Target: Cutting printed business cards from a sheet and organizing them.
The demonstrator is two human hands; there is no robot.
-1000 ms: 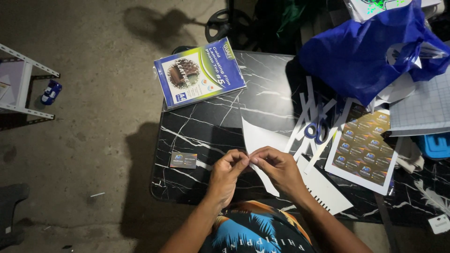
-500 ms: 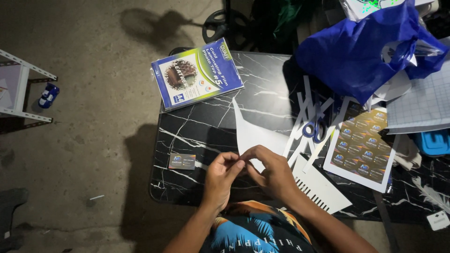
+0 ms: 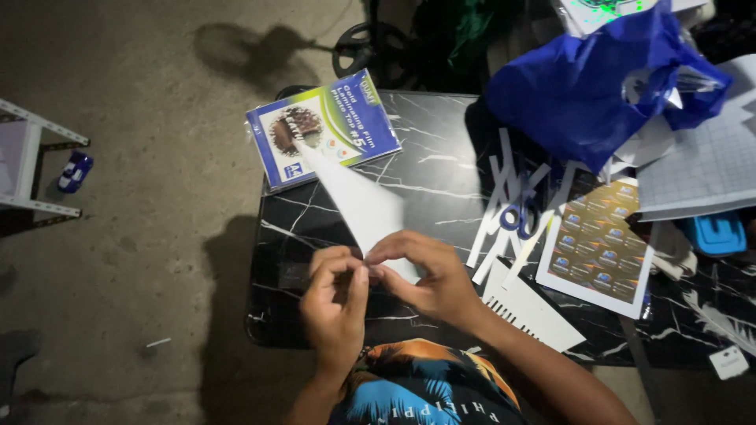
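Pinching the near end of a white paper sheet (image 3: 364, 206) between the fingertips of both hands, the person holds it just above the near edge of the black marble-patterned table (image 3: 441, 169); the left hand (image 3: 335, 307) and the right hand (image 3: 429, 275) meet thumb to finger on the paper's lower corner, both closed on it. The sheet tapers away from the hands toward the blue photo-paper pack (image 3: 323, 130), which lies at the table's far-left corner and partly overhangs it, and its tip overlaps that pack. The sheet looks light and thin yet stiff enough to hold its slanting line unsupported; it would likely crease under a hard pinch, so the edges near the corner seem the safest hold. To the right on the table lie loose white strips (image 3: 504, 201), blue-handled scissors (image 3: 520, 216), a printed label sheet (image 3: 598, 244) and a blue plastic bag (image 3: 598, 86), so that side is crowded. The table's left part, between the pack and the hands, shows bare dark top, and beyond its left edge is open concrete floor (image 3: 157, 260).
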